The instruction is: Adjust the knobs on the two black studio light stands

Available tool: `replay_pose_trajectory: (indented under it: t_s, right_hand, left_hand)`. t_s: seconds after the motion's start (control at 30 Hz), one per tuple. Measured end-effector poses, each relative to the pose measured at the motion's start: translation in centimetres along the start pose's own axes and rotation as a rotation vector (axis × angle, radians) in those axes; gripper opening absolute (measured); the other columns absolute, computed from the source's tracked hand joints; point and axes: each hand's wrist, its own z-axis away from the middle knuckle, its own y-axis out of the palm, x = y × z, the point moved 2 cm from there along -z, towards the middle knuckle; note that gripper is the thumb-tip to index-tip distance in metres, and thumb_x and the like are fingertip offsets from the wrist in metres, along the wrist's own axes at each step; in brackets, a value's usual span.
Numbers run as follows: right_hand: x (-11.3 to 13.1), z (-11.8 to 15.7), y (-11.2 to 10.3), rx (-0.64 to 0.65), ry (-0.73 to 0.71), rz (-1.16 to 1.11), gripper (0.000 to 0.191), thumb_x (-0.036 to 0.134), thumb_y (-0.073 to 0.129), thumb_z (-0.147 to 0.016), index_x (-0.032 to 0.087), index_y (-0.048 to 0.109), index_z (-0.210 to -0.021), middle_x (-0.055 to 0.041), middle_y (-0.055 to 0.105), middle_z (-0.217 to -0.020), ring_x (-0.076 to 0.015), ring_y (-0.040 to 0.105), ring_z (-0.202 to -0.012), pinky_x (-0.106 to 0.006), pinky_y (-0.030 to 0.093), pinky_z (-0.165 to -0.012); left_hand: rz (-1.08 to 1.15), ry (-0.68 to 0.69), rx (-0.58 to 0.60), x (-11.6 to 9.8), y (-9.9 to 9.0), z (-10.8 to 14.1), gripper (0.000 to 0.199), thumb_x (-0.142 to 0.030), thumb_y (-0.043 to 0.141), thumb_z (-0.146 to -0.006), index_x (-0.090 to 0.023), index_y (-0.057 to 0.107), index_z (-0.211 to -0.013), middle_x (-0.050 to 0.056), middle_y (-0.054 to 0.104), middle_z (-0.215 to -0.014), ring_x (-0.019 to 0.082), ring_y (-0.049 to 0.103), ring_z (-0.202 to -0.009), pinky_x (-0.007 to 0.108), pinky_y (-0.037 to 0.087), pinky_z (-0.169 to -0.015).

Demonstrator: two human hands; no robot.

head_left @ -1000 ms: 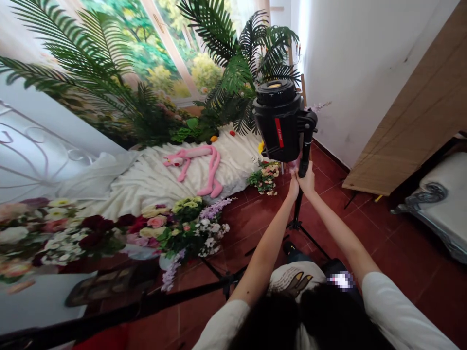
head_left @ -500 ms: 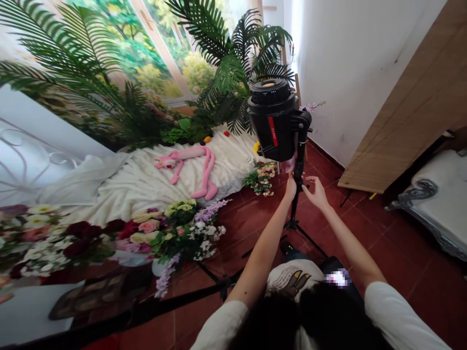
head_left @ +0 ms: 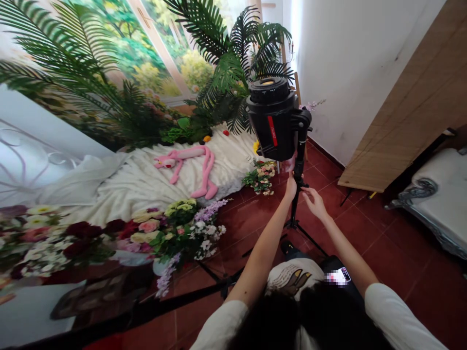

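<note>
A black studio light with a red stripe is mounted on top of a black light stand. My left hand is closed round the stand's pole just below the light, its fingertips partly hidden behind the pole. My right hand is at the right of the pole, thumb and fingers drawn together at a small dark knob on the stand's collar. Exactly how the fingertips meet the knob is too small to make out.
A pink plush toy lies on a white blanket. Artificial flowers and palm fronds fill the left. Another black stand crosses the lower left. A wooden panel and ornate sofa are at right.
My right hand has dropped slightly, and its fingers have come closer together at the knob. My left hand and the light look nearly unmoved.
</note>
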Motion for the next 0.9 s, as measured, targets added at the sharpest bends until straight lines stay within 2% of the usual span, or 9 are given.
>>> replay_pose_trajectory:
  t_s: [0.17,0.3,0.43,0.53,0.6,0.67,0.73,0.8,0.9]
  right_hand:
    - [0.1,-0.2,1.0,-0.092,0.161,-0.252,0.052,0.052,0.058,-0.088,0.020,0.058,-0.130,-0.0111,0.068,-0.117,-0.0226,0.065,-0.105,-0.042,0.048,-0.101]
    - [0.5,-0.7,1.0,-0.124,0.302,-0.443,0.056,0.052,0.064,-0.082,0.021,0.059,-0.127,-0.0096,0.071,-0.113,-0.0225,0.067,-0.105,-0.040,0.050,-0.100]
    - [0.6,-1.0,0.4,-0.102,0.543,-0.660,0.052,0.052,0.063,-0.083,0.024,0.059,-0.127,-0.0076,0.074,-0.108,-0.0220,0.070,-0.101,-0.039,0.055,-0.093]
    - [0.5,-1.1,-0.1,-0.039,0.613,-0.735,0.049,0.057,0.053,-0.089,0.024,0.060,-0.125,-0.0096,0.075,-0.106,-0.0234,0.071,-0.102,-0.040,0.057,-0.089]
    - [0.5,-1.1,-0.3,-0.021,0.551,-0.640,0.051,0.059,0.049,-0.090,0.024,0.059,-0.126,-0.0108,0.073,-0.111,-0.0247,0.070,-0.104,-0.042,0.058,-0.086]
    - [0.6,-0.8,-0.5,-0.057,0.418,-0.445,0.052,0.060,0.051,-0.089,0.024,0.058,-0.127,-0.0114,0.070,-0.119,-0.0252,0.067,-0.108,-0.044,0.056,-0.089]
    - [1.1,-0.3,-0.9,-0.123,0.249,-0.229,0.050,0.059,0.053,-0.089,0.024,0.061,-0.123,-0.0125,0.065,-0.126,-0.0255,0.061,-0.118,-0.046,0.051,-0.099]
    - [1.8,0.2,-1.1,-0.144,0.107,-0.043,0.041,0.056,0.052,-0.091,0.023,0.067,-0.111,-0.0133,0.059,-0.133,-0.0263,0.053,-0.127,-0.049,0.042,-0.108]
    - [2.4,0.6,-1.2,-0.040,-0.027,0.147,0.037,0.049,0.045,-0.097,0.024,0.072,-0.098,-0.0108,0.053,-0.142,-0.0271,0.044,-0.134,-0.053,0.033,-0.115]
  left_hand:
    - [-0.038,0.043,0.034,0.0,-0.1,0.1,0.057,-0.064,0.038,-0.092,-0.015,0.063,-0.076,0.002,0.064,-0.063,0.011,0.062,-0.057,0.022,0.050,-0.058]
    - [-0.065,0.047,0.027,0.1,-0.2,0.3,0.058,-0.066,0.038,-0.091,-0.015,0.063,-0.076,0.003,0.064,-0.062,0.012,0.062,-0.057,0.022,0.050,-0.056]
    - [-0.087,0.064,0.011,0.1,-0.2,0.1,0.060,-0.067,0.037,-0.091,-0.015,0.063,-0.074,0.003,0.065,-0.064,0.012,0.063,-0.059,0.022,0.051,-0.061]
    - [-0.093,0.093,0.020,0.1,-0.3,-0.1,0.061,-0.066,0.037,-0.091,-0.015,0.063,-0.073,0.003,0.066,-0.065,0.011,0.062,-0.060,0.022,0.051,-0.065]
    - [-0.087,0.096,0.030,0.2,-0.3,-0.2,0.061,-0.067,0.038,-0.090,-0.015,0.063,-0.072,0.003,0.066,-0.065,0.012,0.062,-0.059,0.023,0.051,-0.065]
    - [-0.066,0.086,0.052,0.2,-0.4,-0.1,0.061,-0.067,0.038,-0.090,-0.015,0.064,-0.073,0.003,0.065,-0.064,0.012,0.062,-0.060,0.023,0.051,-0.064]
    - [-0.046,0.077,0.071,0.2,-0.3,0.1,0.061,-0.067,0.037,-0.090,-0.015,0.064,-0.074,0.003,0.064,-0.064,0.012,0.063,-0.061,0.023,0.051,-0.064]
    - [-0.040,0.071,0.072,0.1,-0.2,0.2,0.061,-0.067,0.037,-0.091,-0.015,0.064,-0.074,0.003,0.064,-0.064,0.012,0.062,-0.060,0.023,0.050,-0.063]
    - [-0.034,0.034,0.046,0.0,-0.1,0.2,0.061,-0.066,0.036,-0.091,-0.015,0.063,-0.074,0.002,0.063,-0.063,0.011,0.062,-0.059,0.022,0.050,-0.062]
